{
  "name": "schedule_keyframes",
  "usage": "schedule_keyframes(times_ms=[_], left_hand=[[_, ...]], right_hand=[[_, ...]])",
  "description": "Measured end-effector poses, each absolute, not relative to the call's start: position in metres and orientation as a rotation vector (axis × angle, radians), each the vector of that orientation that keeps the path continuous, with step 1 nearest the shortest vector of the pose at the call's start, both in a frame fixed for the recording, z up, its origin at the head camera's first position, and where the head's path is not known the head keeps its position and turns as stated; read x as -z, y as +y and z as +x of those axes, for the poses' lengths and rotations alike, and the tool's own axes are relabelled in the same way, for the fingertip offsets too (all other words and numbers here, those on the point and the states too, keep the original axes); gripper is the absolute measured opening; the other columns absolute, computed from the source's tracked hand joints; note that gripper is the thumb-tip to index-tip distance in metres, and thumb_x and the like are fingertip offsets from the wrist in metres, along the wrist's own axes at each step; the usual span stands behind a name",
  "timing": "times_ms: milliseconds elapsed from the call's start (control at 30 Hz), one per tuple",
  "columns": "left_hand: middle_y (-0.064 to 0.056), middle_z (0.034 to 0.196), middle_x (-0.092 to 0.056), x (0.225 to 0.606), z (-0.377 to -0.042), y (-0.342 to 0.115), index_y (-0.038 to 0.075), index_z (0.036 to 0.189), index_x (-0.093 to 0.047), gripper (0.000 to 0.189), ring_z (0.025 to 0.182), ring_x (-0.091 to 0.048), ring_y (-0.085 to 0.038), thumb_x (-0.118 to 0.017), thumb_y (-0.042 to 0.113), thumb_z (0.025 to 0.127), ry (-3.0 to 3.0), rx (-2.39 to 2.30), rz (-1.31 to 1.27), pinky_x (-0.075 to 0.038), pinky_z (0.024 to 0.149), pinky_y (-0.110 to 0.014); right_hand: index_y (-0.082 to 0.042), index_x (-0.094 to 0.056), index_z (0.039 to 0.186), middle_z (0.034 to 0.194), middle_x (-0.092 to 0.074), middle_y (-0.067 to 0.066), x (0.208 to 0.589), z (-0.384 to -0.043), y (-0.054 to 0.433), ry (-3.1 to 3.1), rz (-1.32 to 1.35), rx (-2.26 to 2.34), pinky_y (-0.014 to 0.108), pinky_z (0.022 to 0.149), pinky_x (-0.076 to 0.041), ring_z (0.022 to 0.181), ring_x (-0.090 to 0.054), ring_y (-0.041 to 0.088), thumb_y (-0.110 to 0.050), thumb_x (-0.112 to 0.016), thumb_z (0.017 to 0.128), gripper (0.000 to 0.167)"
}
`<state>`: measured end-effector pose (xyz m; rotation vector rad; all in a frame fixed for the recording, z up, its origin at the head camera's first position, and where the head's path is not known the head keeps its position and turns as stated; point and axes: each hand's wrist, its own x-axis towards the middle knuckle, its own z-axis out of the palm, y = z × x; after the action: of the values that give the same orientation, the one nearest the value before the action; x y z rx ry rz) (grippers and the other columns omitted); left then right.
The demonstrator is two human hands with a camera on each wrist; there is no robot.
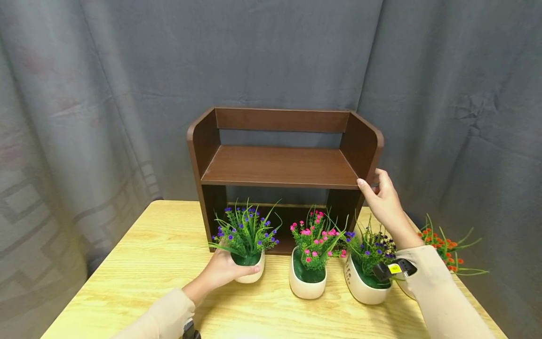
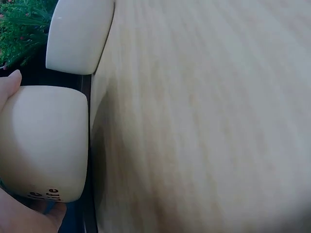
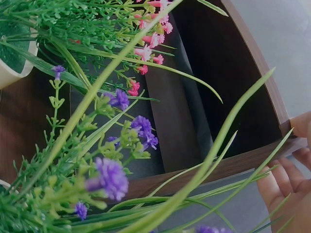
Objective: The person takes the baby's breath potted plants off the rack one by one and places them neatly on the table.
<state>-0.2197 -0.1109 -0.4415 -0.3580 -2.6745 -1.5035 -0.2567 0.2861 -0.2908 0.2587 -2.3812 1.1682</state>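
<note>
My left hand (image 1: pixel 224 270) grips a white pot (image 2: pixel 43 141) of purple artificial flowers (image 1: pixel 247 230) at the lower front of a dark brown two-tier shelf (image 1: pixel 279 165). In the left wrist view the thumb and fingers lie on opposite sides of this pot. Whether its base touches the table cannot be told. My right hand (image 1: pixel 383 200) holds the shelf's right side panel, thumb on the front edge and fingers around the outer face. To the right of the held pot stands a pot of pink flowers (image 1: pixel 308 282).
Another purple-flowered pot (image 1: pixel 366 289) stands right of the pink one, below my right forearm. Farther right, orange flowers (image 1: pixel 442 245) show, their pot mostly behind the sleeve. The light wooden table (image 1: pixel 139 263) carries everything. Grey curtains (image 1: pixel 271 56) hang behind.
</note>
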Motion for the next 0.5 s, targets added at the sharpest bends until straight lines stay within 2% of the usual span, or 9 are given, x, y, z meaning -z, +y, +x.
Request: schedule_keyframes(times_ms=[267,500], left_hand=[[-0.007,0.134,-0.061,0.448,-0.210,-0.116,0.014,0.141,-0.055,0.093,0.125,-0.053,-0.030,-0.096,0.040,0.062,-2.622,1.570,-0.376,-0.037,0.107,-0.056],[-0.005,0.127,-0.065,0.452,-0.204,-0.120,0.013,0.135,-0.059,0.086,0.120,-0.057,-0.027,-0.096,0.037,0.062,-2.630,1.600,-0.343,-0.038,0.106,-0.055]], right_hand=[[0.002,-0.038,0.143,0.122,-0.047,0.021,0.287,-0.254,0.285,-2.364,0.260,-1.161,0.025,0.065,-0.040,0.086,-0.048,0.014,-0.032,-0.051,0.106,0.053],[0.002,-0.036,0.145,0.125,-0.044,0.023,0.288,-0.255,0.285,-2.376,0.257,-1.171,0.024,0.065,-0.041,0.089,-0.048,0.017,-0.033,-0.050,0.106,0.055]])
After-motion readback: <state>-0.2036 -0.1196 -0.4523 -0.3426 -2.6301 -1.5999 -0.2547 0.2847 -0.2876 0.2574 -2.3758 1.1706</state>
